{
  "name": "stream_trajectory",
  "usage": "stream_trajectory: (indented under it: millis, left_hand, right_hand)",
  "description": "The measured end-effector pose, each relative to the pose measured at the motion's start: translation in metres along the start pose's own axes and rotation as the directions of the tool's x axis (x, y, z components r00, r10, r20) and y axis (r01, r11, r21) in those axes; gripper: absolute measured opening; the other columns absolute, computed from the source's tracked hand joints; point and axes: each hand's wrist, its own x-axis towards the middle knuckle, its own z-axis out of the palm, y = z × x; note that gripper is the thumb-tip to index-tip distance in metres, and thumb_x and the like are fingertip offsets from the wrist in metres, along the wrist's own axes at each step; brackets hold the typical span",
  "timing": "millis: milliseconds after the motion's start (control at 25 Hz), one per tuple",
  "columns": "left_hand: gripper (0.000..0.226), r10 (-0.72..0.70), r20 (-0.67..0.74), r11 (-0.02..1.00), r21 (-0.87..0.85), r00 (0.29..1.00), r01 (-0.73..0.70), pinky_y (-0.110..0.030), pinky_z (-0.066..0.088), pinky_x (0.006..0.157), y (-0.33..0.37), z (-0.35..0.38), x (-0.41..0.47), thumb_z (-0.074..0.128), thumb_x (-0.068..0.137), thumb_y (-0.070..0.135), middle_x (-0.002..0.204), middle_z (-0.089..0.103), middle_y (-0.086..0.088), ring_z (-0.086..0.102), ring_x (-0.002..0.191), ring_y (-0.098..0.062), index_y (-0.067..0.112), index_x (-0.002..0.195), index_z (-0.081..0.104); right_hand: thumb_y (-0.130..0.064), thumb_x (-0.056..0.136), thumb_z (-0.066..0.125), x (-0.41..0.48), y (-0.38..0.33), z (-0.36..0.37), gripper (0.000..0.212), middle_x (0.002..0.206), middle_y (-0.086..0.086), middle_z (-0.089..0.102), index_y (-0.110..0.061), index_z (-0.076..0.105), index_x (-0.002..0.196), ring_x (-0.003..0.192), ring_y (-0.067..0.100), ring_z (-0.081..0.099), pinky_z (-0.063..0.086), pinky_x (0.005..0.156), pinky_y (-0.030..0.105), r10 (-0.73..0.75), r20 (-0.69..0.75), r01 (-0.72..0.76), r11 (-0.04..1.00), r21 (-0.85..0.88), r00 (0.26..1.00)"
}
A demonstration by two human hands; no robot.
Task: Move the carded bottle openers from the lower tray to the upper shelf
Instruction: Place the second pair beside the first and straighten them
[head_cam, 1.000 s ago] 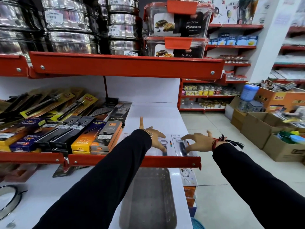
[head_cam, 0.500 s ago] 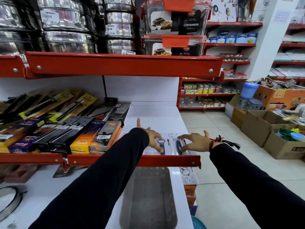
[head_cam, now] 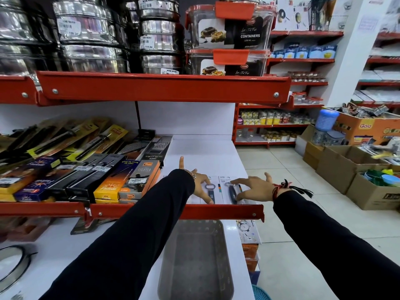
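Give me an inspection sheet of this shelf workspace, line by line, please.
Surface: white shelf board behind a red front rail; back part bare.
Job's things: two white carded bottle openers with dark handles, one under the left hand, one under the right; both lie flat near the rail.
Lower tray: grey rectangular tray looks empty.
Clutter: orange and black boxed lighters to the left.
Grips: left hand and right hand, fingers spread, resting on the cards, not closed.
Cables: nothing seen.
Surroundings: stacked steel tins above; brown cardboard cartons on the floor.
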Motion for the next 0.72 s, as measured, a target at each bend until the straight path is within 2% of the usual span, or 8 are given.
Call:
stream_trajectory:
  millis: [280, 440, 720]
  left_hand:
    - [0.097, -0.013, -0.009, 1.000, 0.010, 1.000, 0.013, -0.072, -0.030, 0.104, -0.0007, 0.0019, 0.0009, 0.046, 0.067, 0.091, 0.163, 0.032, 0.004, 0.005, 0.157, -0.020, 0.038, 0.147, 0.037]
    - [0.093, -0.024, -0.037, 1.000, 0.013, 0.999, 0.024, -0.071, -0.031, 0.102, 0.0027, 0.0020, -0.0006, 0.049, 0.070, 0.088, 0.160, 0.037, 0.003, 0.006, 0.157, -0.020, 0.035, 0.146, 0.039]
    - [0.093, -0.028, -0.041, 1.000, -0.015, 0.999, 0.027, -0.070, -0.032, 0.100, 0.0002, 0.0053, 0.0016, 0.049, 0.066, 0.090, 0.155, 0.043, 0.001, 0.016, 0.155, -0.020, 0.038, 0.143, 0.040]
  right_hand:
    - [-0.062, 0.084, 0.055, 0.0007, -0.0015, 0.0015, 0.062, 0.152, -0.005, 0.047, -0.045, 0.042, 0.142, 0.145, 0.023, 0.034, -0.009, 0.115, 0.061, 0.015, -0.012, -0.014, 1.000, 0.010, 1.000]
    - [-0.064, 0.084, 0.055, 0.0015, 0.0011, 0.0031, 0.062, 0.151, -0.004, 0.048, -0.047, 0.042, 0.142, 0.145, 0.023, 0.035, -0.008, 0.115, 0.062, 0.008, -0.018, -0.008, 1.000, 0.009, 1.000]
    - [-0.062, 0.085, 0.055, -0.0006, -0.0004, 0.0042, 0.062, 0.149, -0.002, 0.049, -0.046, 0.040, 0.144, 0.144, 0.024, 0.036, -0.009, 0.115, 0.062, 0.004, -0.024, -0.003, 1.000, 0.024, 1.000]
